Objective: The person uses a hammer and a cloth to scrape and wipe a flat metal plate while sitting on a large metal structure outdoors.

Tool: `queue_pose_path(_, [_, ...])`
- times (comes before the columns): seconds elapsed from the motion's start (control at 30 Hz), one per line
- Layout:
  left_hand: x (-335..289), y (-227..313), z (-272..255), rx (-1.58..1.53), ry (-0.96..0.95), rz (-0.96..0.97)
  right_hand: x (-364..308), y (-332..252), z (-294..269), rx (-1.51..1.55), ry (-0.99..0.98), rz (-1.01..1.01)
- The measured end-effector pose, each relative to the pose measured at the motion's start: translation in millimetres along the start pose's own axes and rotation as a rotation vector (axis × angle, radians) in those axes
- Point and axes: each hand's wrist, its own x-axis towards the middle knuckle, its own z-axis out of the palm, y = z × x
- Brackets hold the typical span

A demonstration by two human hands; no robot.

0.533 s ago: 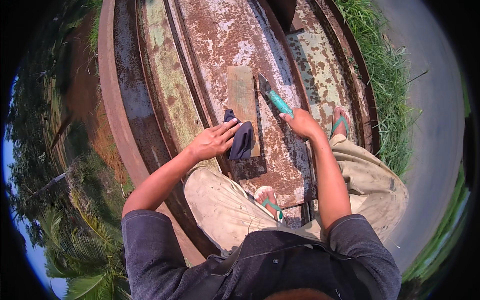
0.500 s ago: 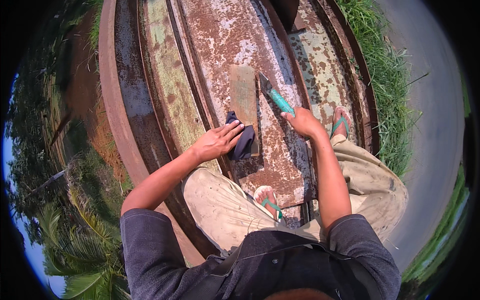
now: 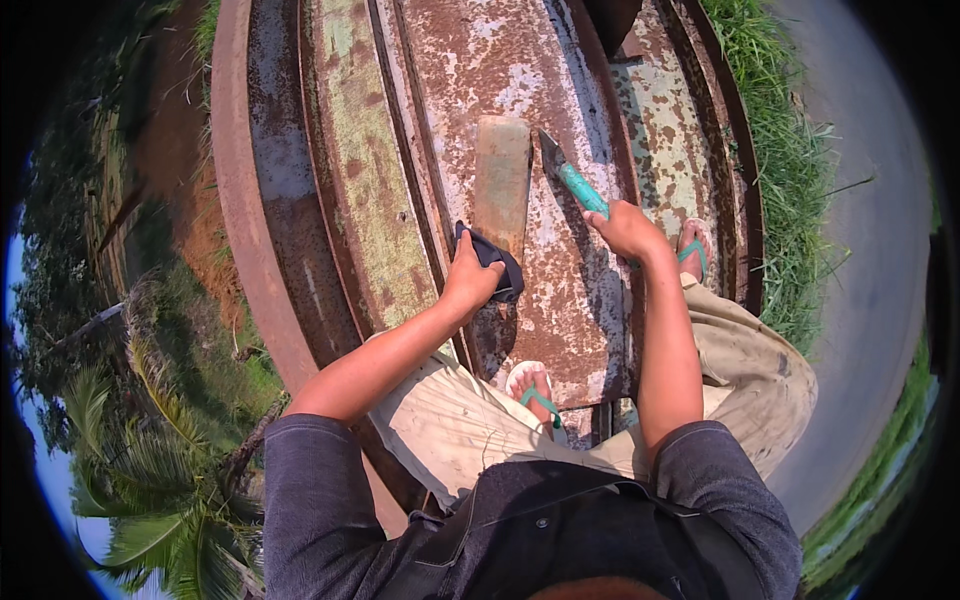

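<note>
The person's left hand (image 3: 472,278) is closed on a crumpled dark fabric cloth (image 3: 508,272) at the near end of a flat, grey-green rectangular slab (image 3: 502,178), material uncertain, probably to steady it. The slab lies lengthwise on a rusted, paint-flaked metal beam (image 3: 565,325). The right hand (image 3: 632,232) grips the teal handle of a dark-bladed tool (image 3: 582,190), apparently for control, its tip just beside the slab's right edge. A ridge (image 3: 415,150) runs close along the left; more room lies ahead and rightward, before the brown raised flange (image 3: 612,120).
</note>
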Motion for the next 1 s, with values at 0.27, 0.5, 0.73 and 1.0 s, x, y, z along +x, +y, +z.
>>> queue_pose_path(0.27, [8.5, 20.3, 51.3, 0.197, 0.318, -0.154, -0.5, -8.0, -7.7, 0.078, -0.081, 0.081])
queue_pose_path(0.5, [21.8, 25.3, 66.5, 0.022, 0.387, -0.2, -1.1, 3.5, 7.9, 0.1, -0.018, 0.034])
queue_pose_path(0.73, [7.2, 28.4, 77.5, 0.012, 0.519, -0.273, -6.2, 2.5, 20.9, 0.246, -0.021, 0.041])
queue_pose_path(1.0, [0.2, 20.0, 83.6, 0.23, 0.418, -0.332, -9.4, -1.2, 19.2, 0.305, -0.013, 0.06])
